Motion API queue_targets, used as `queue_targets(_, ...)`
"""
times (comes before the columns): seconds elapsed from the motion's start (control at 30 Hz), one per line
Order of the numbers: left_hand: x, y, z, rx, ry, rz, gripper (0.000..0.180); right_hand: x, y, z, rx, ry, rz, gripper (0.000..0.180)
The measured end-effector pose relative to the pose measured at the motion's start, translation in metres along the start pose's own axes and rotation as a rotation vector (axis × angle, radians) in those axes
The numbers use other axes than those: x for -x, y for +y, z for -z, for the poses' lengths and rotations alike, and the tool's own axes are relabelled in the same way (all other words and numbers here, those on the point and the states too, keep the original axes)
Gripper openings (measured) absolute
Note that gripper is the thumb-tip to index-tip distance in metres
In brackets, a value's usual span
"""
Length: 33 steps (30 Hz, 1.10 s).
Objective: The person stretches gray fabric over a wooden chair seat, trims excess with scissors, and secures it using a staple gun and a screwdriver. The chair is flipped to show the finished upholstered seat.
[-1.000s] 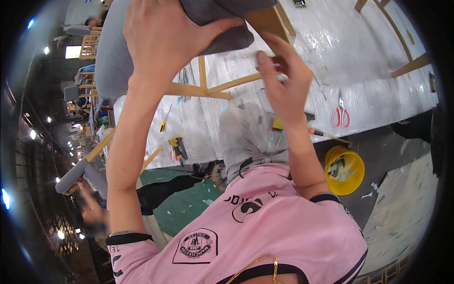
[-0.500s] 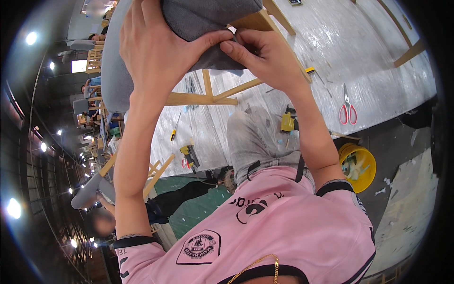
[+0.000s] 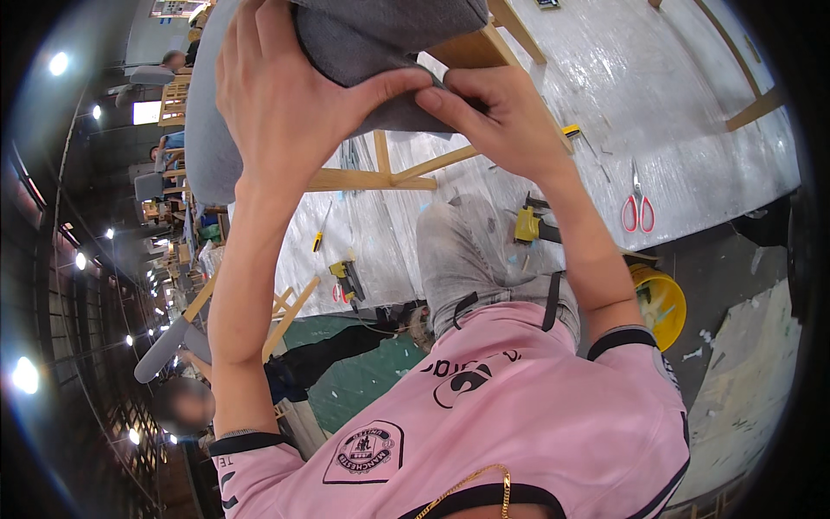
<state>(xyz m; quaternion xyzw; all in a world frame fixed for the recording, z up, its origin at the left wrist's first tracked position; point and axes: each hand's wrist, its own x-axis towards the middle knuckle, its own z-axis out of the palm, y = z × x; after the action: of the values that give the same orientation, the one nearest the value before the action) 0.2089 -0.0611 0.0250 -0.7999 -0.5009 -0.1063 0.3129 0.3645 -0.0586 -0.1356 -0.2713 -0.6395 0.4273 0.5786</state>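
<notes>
The left hand (image 3: pixel 281 108) lies spread on grey chair upholstery (image 3: pixel 380 39) (thumb stretched sideways), the right hand (image 3: pixel 500 117) pinching its edge.

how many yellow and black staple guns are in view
2: one staple gun left of the person's knee, the other staple gun right of it, beside the right forearm. Others may be hidden behind the arms or grey chair.
</notes>
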Motion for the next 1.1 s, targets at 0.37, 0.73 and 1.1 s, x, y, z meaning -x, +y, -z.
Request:
queue_targets(0.37,0.007,-0.004,-0.029,0.642,0.383,0.012,0.125,0.005,0.019,0.008,0.035,0.066,0.417,0.04)
queue_targets(0.73,0.011,0.006,0.001,-0.181,-0.007,0.007,0.132,0.024,-0.015,-0.013,0.532,0.433,0.243,0.026)
queue_targets(1.1,0.009,0.005,0.002,-0.13,0.008,0.038,0.131,0.017,-0.005,-0.023,0.438,0.576,0.37,0.023)
